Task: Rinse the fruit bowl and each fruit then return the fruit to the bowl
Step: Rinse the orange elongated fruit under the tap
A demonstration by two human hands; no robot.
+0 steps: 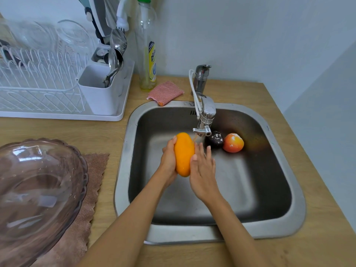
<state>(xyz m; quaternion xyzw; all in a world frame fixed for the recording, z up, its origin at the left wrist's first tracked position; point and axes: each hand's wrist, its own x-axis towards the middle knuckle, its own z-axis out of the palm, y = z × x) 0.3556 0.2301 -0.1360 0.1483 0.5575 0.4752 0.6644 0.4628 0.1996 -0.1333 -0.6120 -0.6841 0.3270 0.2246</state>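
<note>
Wet mango (184,154) cupped by left hand (169,160), flat right hand (202,170) rubbing; liable to slip, dropping onto avocado (215,139) or tomato (233,142).

One printed label is in view, yellow with a dark blue top, on the clear dish-soap bottle (146,54) at the back edge of the worktop. Its lettering is too blurred to read. No other text, number or sign is legible.

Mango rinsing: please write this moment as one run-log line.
step: rinsing mango | left hand: holds it | right hand: rubs it | bowl: on towel
</note>
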